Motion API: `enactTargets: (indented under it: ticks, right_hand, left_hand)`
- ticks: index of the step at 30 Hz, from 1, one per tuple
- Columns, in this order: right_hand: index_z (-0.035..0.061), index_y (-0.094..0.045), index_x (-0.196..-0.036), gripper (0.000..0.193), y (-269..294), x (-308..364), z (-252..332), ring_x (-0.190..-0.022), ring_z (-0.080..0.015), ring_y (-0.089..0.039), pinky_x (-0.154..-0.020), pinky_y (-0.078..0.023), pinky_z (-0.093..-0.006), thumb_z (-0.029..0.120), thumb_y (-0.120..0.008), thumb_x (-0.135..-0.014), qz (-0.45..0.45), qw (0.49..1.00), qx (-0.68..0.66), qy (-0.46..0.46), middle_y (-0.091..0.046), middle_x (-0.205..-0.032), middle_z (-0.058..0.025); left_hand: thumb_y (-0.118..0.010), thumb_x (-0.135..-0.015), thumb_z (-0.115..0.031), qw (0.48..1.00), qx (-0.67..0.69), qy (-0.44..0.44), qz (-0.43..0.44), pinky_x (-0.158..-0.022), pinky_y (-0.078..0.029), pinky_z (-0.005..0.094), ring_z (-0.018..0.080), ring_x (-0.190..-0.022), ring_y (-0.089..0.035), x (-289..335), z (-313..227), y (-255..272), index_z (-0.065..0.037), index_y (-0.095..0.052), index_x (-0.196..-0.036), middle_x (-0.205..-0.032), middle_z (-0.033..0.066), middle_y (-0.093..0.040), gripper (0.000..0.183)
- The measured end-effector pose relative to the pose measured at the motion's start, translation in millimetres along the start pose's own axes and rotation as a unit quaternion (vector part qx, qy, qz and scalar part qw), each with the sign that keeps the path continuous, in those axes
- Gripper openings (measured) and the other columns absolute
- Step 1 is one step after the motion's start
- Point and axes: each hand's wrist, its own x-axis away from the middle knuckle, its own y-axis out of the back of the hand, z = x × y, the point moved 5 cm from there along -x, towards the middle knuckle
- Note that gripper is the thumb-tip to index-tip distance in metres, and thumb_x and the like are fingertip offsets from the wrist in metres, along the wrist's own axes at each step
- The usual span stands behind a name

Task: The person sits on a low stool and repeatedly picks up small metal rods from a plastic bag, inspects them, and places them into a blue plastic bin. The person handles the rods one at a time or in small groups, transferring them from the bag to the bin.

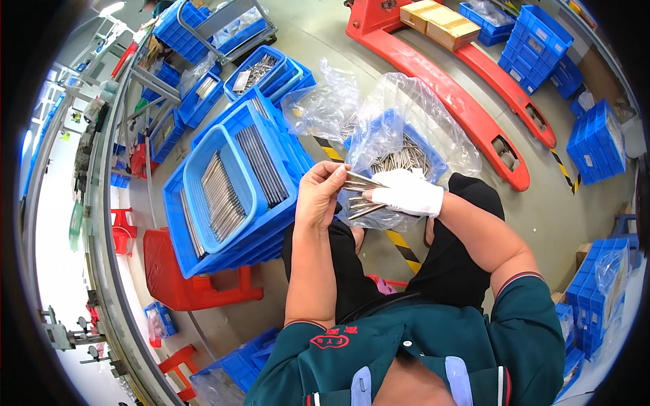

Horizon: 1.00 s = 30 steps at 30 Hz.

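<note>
My bare left hand [319,191] pinches the ends of a few slim metal rods [362,181] between thumb and fingers. My right hand [408,195], in a white glove, is closed around the other end of these rods and a further small bunch [364,207] fanned out below. Just beyond my hands stands a blue bin [433,164] lined with clear plastic, with loose metal rods [405,155] heaped in it. To my left, a light blue basket [191,177] holds a row of similar rods [222,196] lying side by side. Darker rods [261,162] lie in the larger blue crate [177,238] beneath it.
A red stool [179,271] is at the left, by a long metal-edged bench [101,223]. Ahead on the right lies a red pallet jack [433,81] with cardboard boxes [440,24] on it. Blue crates [535,47] are stacked at the far right.
</note>
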Motion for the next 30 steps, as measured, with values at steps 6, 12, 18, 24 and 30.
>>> enactTargets:
  ticks: [6, 12, 18, 24, 30]
  right_hand:
    - [-0.0008, -0.060, -0.090, 0.041, 0, 0, -4, -0.069, -0.0224, -0.054, -0.067, -0.044, -0.0340, 0.040, -0.056, -0.087, 0.012, 0.999, 0.048, 0.005, -0.059, -0.075, -0.0147]
    - [-0.0004, -0.060, -0.089, 0.041, 0, 4, 0, -0.071, -0.0268, -0.056, -0.067, -0.044, -0.0355, 0.040, -0.054, -0.088, -0.005, 0.999, 0.038, 0.002, -0.059, -0.076, -0.0161]
    - [0.0000, -0.060, -0.092, 0.040, 2, 3, -1, -0.072, -0.0263, -0.057, -0.068, -0.044, -0.0354, 0.039, -0.054, -0.088, -0.016, 0.998, 0.057, -0.007, -0.060, -0.078, -0.0157]
    - [0.0006, -0.060, -0.093, 0.039, 1, -1, -1, -0.073, -0.0237, -0.057, -0.070, -0.045, -0.0344, 0.039, -0.053, -0.088, -0.013, 0.999, 0.045, 0.018, -0.061, -0.080, -0.0145]
    - [0.0008, -0.060, -0.093, 0.039, -1, 0, -2, -0.073, -0.0219, -0.057, -0.070, -0.045, -0.0336, 0.039, -0.054, -0.088, -0.007, 1.000, 0.028, 0.006, -0.061, -0.078, -0.0137]
  left_hand:
    - [-0.070, -0.080, -0.007, 0.999, -0.044, 0.010, 0.020, -0.070, -0.046, 0.0246, 0.0106, -0.073, -0.059, 3, -4, 0, 0.001, -0.065, -0.090, -0.083, 0.0065, -0.066, 0.014]
    - [-0.070, -0.081, -0.009, 0.999, -0.014, 0.042, 0.011, -0.066, -0.044, 0.0233, 0.0095, -0.069, -0.056, 2, 6, 3, 0.001, -0.065, -0.090, -0.079, 0.0054, -0.065, 0.015]
    - [-0.067, -0.084, -0.016, 0.999, -0.036, 0.014, -0.002, -0.065, -0.042, 0.0232, 0.0091, -0.067, -0.054, 4, 3, -6, 0.000, -0.065, -0.087, -0.077, 0.0046, -0.065, 0.016]
    - [-0.062, -0.088, -0.021, 0.999, 0.000, 0.034, 0.016, -0.066, -0.044, 0.0242, 0.0102, -0.070, -0.057, 3, 6, -7, -0.002, -0.064, -0.089, -0.080, 0.0045, -0.065, 0.019]
    - [-0.061, -0.089, -0.019, 0.995, 0.063, 0.075, 0.017, -0.069, -0.045, 0.0268, 0.0130, -0.075, -0.058, 4, 13, -7, -0.002, -0.064, -0.089, -0.081, 0.0049, -0.064, 0.017]
